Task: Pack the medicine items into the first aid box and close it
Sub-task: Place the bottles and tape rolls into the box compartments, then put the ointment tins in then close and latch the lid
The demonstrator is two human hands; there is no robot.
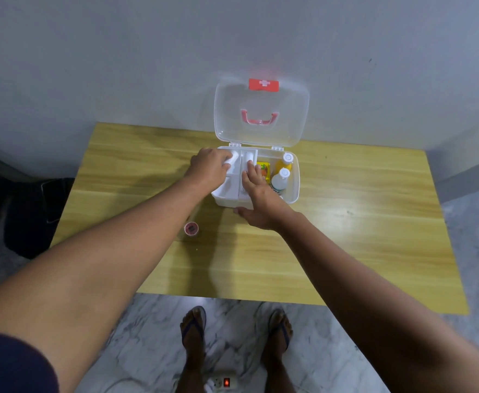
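A white first aid box (294,185) stands open on the wooden table, its clear lid (261,114) upright against the wall. Inside on the right are two white-capped bottles (281,180) and a yellow packet (262,169). A white divided tray (230,191) fills the left half. My left hand (208,168) holds a white bandage roll (232,159) over the tray's back left compartment. Fingers of my right hand (258,199) reach into the tray next to a second white roll (248,157), and its thumb lies by the box's front wall.
A small round red-topped container (191,228) sits on the table (346,236) left of the box, near my left forearm. A dark bag (34,217) lies on the floor at the left. A power strip (222,382) lies on the floor by my feet.
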